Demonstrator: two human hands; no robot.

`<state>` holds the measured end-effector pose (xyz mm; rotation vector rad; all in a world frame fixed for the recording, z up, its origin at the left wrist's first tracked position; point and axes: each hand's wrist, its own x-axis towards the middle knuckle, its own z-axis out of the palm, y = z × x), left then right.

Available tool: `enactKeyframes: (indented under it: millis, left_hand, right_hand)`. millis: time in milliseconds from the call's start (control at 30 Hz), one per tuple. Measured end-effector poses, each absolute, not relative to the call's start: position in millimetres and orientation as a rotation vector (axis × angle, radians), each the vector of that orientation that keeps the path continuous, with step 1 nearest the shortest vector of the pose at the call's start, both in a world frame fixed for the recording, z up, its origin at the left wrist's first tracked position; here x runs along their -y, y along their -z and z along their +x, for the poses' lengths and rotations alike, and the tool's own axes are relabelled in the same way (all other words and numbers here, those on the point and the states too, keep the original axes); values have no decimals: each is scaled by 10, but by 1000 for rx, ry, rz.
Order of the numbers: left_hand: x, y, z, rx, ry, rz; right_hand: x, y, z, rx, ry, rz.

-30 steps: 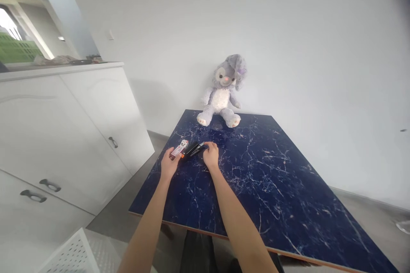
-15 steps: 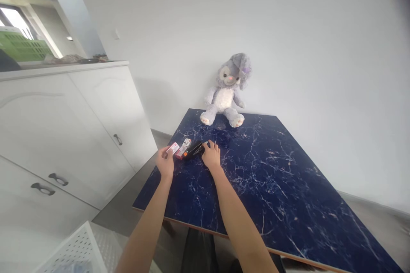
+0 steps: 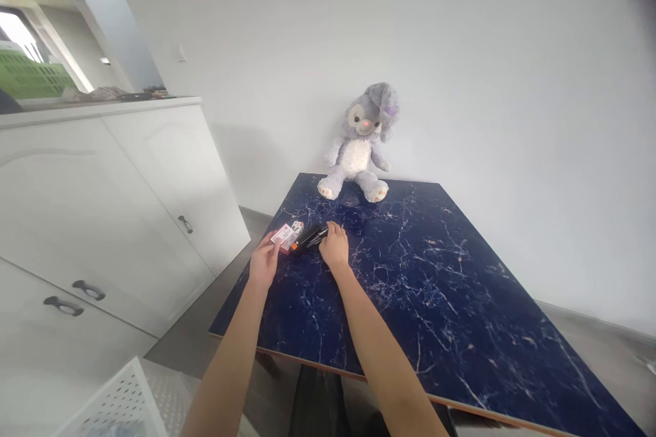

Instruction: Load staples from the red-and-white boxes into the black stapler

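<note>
My left hand [image 3: 264,261] pinches a small red-and-white box [image 3: 281,235] between thumb and fingers, at the left side of the table. Partly behind it, another small white-and-red box [image 3: 297,226] lies on the tabletop. Just right of the boxes is a long black object [image 3: 309,239] with an orange patch [image 3: 294,246] at its near end; its exact kind is unclear. My right hand [image 3: 335,246] is closed around the far right end of this black object, its fingers curled and partly hiding what they grip.
The dark blue marbled table [image 3: 410,287] stands against the wall. A grey plush rabbit [image 3: 356,150] sits at its back edge. White cabinets [image 3: 154,184] are on the left, and a white perforated basket [image 3: 123,396] is on the floor at lower left.
My left hand has moved the red-and-white box slightly right, over the other box. My right hand's fingers have drawn closer together at the black object's end. The view has shifted a little.
</note>
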<state>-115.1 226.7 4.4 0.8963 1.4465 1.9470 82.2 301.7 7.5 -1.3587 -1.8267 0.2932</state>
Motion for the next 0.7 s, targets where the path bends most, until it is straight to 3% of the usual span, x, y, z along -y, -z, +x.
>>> enactKeyframes:
  millis: [500, 700]
  left_hand:
    - [-2232, -256, -1030, -841, -1859, 553]
    - [-2190, -327, -962, -691, -1732, 550]
  right_hand:
    - [-3145, -65, 944, 1354, -751, -1277]
    - [-2864, -11, 1088, 1377, -1097, -1115]
